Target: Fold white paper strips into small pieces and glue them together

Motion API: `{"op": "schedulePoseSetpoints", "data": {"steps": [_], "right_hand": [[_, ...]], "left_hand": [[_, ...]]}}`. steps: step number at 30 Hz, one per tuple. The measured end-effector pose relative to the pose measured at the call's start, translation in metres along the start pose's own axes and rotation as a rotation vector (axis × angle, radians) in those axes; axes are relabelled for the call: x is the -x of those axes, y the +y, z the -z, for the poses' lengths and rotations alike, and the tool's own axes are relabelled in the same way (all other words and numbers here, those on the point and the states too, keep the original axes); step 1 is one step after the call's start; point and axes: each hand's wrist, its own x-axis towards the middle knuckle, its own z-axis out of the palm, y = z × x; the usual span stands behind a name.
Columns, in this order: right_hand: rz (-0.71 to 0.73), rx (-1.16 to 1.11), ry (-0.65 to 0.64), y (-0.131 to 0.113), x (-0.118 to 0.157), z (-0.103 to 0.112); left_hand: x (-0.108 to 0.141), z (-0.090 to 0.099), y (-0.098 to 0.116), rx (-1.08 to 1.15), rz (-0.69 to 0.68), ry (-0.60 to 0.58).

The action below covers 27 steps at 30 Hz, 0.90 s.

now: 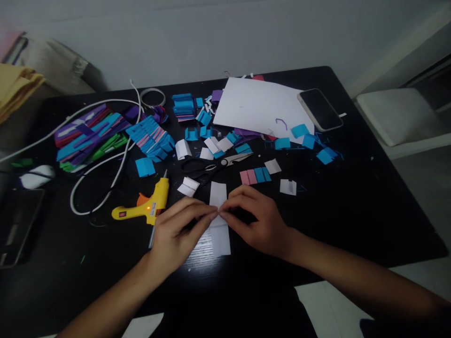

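Observation:
A white paper strip (219, 241) lies lengthwise before me on the black table, with a crease across its middle. My left hand (181, 227) pinches the strip at this crease from the left, thumb against fingertips. From the right, my right hand (259, 218) does the same, and the two sets of fingertips almost meet. The bit of paper between them is mostly hidden. Just left of my left hand lies a yellow glue gun (155, 202) with an orange light on it. Beyond the strip are black-handled scissors (225, 162), blades pointing right.
Folded blue, white and pink paper pieces (255, 175) are scattered beyond my hands. Bundles of coloured strips (93, 134) lie at the left, near a white cable (123, 159) and a roll of tape (152, 97). A phone (320, 109) rests partly on a large white sheet (260, 103).

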Motion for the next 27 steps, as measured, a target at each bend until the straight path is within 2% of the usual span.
{"op": "schedulePoseSetpoints", "data": {"steps": [8,13,17,23,27], "right_hand": [[0.149,0.062,-0.055,0.0022,-0.0005,-0.0006],[0.125,0.05,-0.039,0.0058,-0.0041,0.0028],[-0.008,-0.013,0.04,0.003,-0.0074,0.0066],[-0.464,-0.442,-0.026,-0.0021,-0.0055,0.001],[-0.548,-0.622,0.014,-0.0009,-0.0054,-0.0026]], "left_hand": [[0.0017,0.0006,-0.0019,-0.025,-0.085,-0.076],[0.0001,0.005,-0.0036,-0.076,-0.068,-0.039],[-0.0005,0.0072,-0.004,-0.087,-0.007,0.047],[-0.0002,0.0039,-0.0064,-0.041,0.032,0.091],[0.0023,0.0,-0.0064,0.001,0.045,0.051]]}}
